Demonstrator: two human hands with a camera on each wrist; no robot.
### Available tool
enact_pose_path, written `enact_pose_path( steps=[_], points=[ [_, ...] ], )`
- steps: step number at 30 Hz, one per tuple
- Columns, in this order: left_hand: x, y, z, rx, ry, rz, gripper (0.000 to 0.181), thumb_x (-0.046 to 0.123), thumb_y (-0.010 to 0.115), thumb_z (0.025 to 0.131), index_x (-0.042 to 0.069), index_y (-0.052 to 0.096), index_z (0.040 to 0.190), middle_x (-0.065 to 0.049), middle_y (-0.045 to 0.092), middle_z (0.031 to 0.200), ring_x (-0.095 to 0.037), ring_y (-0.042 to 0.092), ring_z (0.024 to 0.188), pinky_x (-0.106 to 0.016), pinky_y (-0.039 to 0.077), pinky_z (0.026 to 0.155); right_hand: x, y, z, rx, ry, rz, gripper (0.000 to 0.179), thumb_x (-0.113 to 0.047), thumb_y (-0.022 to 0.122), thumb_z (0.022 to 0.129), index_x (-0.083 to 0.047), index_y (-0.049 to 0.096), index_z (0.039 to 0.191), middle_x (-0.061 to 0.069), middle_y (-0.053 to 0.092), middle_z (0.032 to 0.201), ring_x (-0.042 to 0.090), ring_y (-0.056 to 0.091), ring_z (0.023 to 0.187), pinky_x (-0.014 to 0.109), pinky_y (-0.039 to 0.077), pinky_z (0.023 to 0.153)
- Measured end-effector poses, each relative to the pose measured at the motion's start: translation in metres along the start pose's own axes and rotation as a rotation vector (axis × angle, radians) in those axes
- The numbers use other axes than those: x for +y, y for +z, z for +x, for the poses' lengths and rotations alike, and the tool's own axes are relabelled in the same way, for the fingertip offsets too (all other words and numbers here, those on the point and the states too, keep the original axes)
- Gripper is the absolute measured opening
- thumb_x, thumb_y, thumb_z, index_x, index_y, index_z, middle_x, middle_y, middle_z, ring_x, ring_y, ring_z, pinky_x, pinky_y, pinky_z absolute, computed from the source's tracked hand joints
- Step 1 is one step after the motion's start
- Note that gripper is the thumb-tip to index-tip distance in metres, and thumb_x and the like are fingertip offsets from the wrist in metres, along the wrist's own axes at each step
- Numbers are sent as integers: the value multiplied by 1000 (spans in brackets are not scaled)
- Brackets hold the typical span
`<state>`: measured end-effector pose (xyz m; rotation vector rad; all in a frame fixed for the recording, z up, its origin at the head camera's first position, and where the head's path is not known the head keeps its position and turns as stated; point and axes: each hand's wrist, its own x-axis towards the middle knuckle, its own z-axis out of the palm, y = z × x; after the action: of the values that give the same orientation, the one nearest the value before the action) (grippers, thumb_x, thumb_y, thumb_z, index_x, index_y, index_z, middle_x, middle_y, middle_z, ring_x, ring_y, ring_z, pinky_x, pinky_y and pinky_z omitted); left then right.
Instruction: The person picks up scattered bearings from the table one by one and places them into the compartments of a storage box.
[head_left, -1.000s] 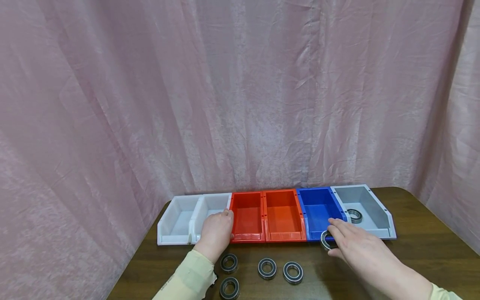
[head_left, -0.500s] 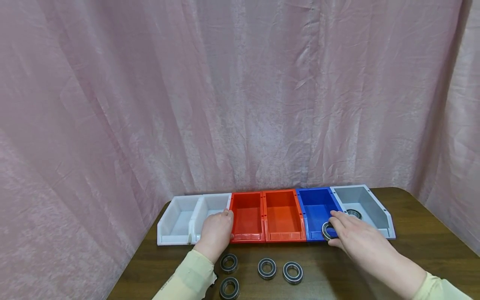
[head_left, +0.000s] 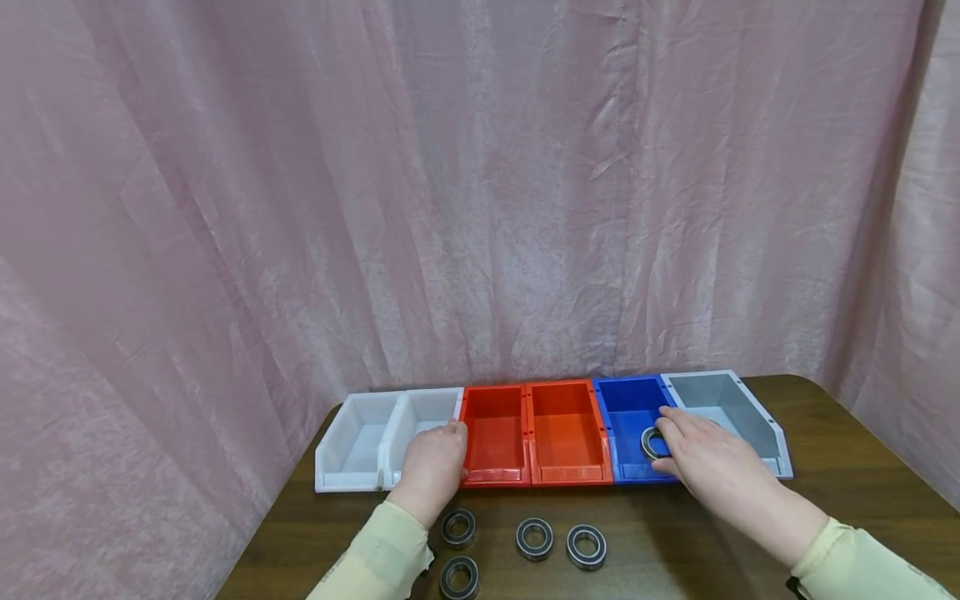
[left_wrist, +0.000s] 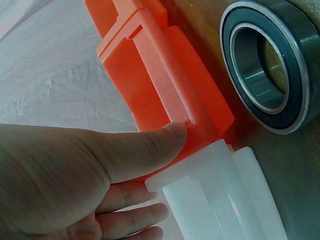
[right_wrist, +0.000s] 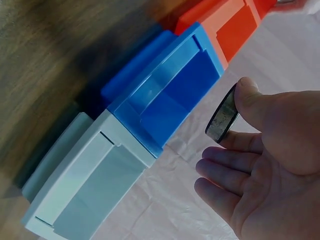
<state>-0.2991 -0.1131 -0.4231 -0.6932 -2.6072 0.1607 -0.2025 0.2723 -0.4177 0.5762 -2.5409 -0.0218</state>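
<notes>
My right hand (head_left: 712,458) pinches a ball bearing (head_left: 651,444) between thumb and forefinger, over the front part of the blue bin (head_left: 622,477). In the right wrist view, this bearing (right_wrist: 223,116) is tilted and seen edge-on, with the other fingers loosely bent below it. At the other side, my left hand (head_left: 433,458) grips where the red bin (head_left: 495,477) meets a white bin (head_left: 397,417). The left wrist view has its thumb (left_wrist: 172,134) against the red bin's front edge, and its other fingers partly hidden behind the white wall.
Several bearings lie on the wooden table (head_left: 300,542): one bearing (head_left: 587,562) and another bearing (head_left: 534,553) near the middle, two more by my left wrist. An orange bin (head_left: 568,475), a grey bin (head_left: 765,425) and another white bin (head_left: 337,479) complete the row before a pink curtain (head_left: 480,183).
My right hand has moved forward with its bearing, from the blue bin's front edge to over its inside. It now hides the bearing in the grey bin. My left hand stays put.
</notes>
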Motion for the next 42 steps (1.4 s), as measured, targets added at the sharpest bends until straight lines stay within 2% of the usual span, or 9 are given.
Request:
enact_pose_path(
  steps=[10,18,37,42],
  points=[
    [-1,0,0,-4,6,-7,51,23,103,75,-1,74,109,-18,80,110,-28,74,73,-40,66,73,1,5,14,-52,52,23,54,-31,87,96,11,70,125,33,68,135,50,67,127,61,56,106],
    [-1,2,1,-15,3,-5,53,25,104,74,-1,74,110,-18,80,112,-28,75,74,-40,66,74,5,14,22,0,26,11,52,-26,89,94,13,69,120,36,68,131,51,68,124,60,57,105],
    [-1,3,2,-46,-10,-11,58,27,104,75,-1,74,116,-19,79,116,-29,76,80,-41,67,78,6,25,40,-159,136,44,58,-31,81,101,15,68,133,38,59,148,55,57,140,64,47,117],
    [0,3,2,-63,-18,-15,60,27,104,75,-2,75,119,-19,79,119,-29,77,83,-41,67,80,4,30,46,-144,123,13,57,-30,82,100,15,68,132,38,59,148,55,57,139,64,47,117]
  ],
)
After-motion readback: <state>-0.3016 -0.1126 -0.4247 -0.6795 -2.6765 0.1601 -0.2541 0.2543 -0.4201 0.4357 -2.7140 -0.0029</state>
